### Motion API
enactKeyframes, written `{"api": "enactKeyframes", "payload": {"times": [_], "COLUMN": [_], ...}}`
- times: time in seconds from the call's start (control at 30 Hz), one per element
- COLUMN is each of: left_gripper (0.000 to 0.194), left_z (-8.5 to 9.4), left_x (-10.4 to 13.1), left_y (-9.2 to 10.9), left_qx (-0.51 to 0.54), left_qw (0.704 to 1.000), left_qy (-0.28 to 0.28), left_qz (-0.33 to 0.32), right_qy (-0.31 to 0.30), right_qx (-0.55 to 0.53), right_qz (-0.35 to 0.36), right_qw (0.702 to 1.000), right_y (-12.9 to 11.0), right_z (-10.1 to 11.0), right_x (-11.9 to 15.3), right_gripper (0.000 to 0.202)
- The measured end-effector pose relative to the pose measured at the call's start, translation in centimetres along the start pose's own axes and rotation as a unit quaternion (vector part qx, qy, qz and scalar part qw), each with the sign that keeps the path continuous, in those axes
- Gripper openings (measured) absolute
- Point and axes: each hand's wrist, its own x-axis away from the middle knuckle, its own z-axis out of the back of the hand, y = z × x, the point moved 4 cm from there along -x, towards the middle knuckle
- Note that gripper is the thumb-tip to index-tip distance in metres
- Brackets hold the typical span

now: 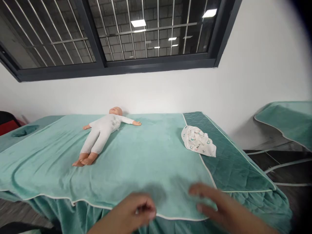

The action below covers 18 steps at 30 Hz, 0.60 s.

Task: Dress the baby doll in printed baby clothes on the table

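My left hand [135,209] hovers over the near edge of the green bed cover [151,162]. Its fingers are curled in, slightly blurred, and nothing shows in them. To its right, my right hand [216,206] holds nothing, with thumb and fingers apart. Neither hand touches the doll or the cloth. A baby doll [102,131] in a white bodysuit lies on its back at the left of the bed, arms spread and bare feet toward me. At the right, a crumpled white printed cloth [198,141] lies across the seam of the cover.
A darker quilted section [226,169] forms the bed's right end. Behind the bed is a white wall [158,92] with a dark-framed barred window [156,65]. Another green-covered surface [287,120] stands at the right. A red and black object [8,123] sits at the far left.
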Motion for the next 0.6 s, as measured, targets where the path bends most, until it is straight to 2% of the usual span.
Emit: {"api": "enactKeyframes", "payload": {"times": [0.07,0.1,0.13,0.17,0.23,0.3,0.37,0.47,0.53,0.6], "left_gripper": [0.032,0.03,0.029,0.031,0.035,0.038,0.039,0.042,0.042,0.041], "left_z": [1.4,2.0,2.5,2.8,3.0,2.9,2.6,2.6,2.9,3.3], "left_x": [-6.0,-9.3,-12.7,-16.0,-21.6,-25.1,-26.6,-26.2,-25.5,-25.1], "left_y": [1.9,2.7,3.3,3.7,3.8,3.5,3.1,2.6,2.5,2.5], "left_qx": [0.104,0.157,0.204,0.252,0.337,0.368,0.382,0.42,0.462,0.501], "left_qw": [0.99,0.978,0.966,0.952,0.925,0.911,0.903,0.88,0.857,0.835], "left_qy": [0.047,0.072,0.087,0.096,0.116,0.129,0.122,0.112,0.1,0.094], "left_qz": [-0.079,-0.115,-0.135,-0.144,-0.133,-0.137,-0.155,-0.192,-0.204,-0.208], "right_qy": [0.153,0.215,0.25,0.267,0.259,0.253,0.276,0.33,0.308,0.276], "right_qx": [0.11,0.172,0.232,0.291,0.371,0.374,0.288,0.102,0.036,0.0], "right_qz": [0.01,-0.001,-0.028,-0.062,-0.112,-0.116,-0.085,0.002,0.08,0.126], "right_qw": [0.982,0.961,0.94,0.916,0.885,0.885,0.913,0.938,0.947,0.953], "right_y": [1.4,2.1,3.0,3.9,5.7,6.9,7.1,4.7,2.0,-0.3], "right_z": [4.3,6.0,7.3,8.3,8.9,8.3,7.3,5.5,4.3,3.5], "right_x": [-4.5,-6.6,-8.6,-10.4,-13.2,-14.8,-15.7,-16.4,-17.3,-18.6], "right_gripper": [0.035,0.034,0.033,0.033,0.027,0.019,0.018,0.02,0.018,0.016]}}
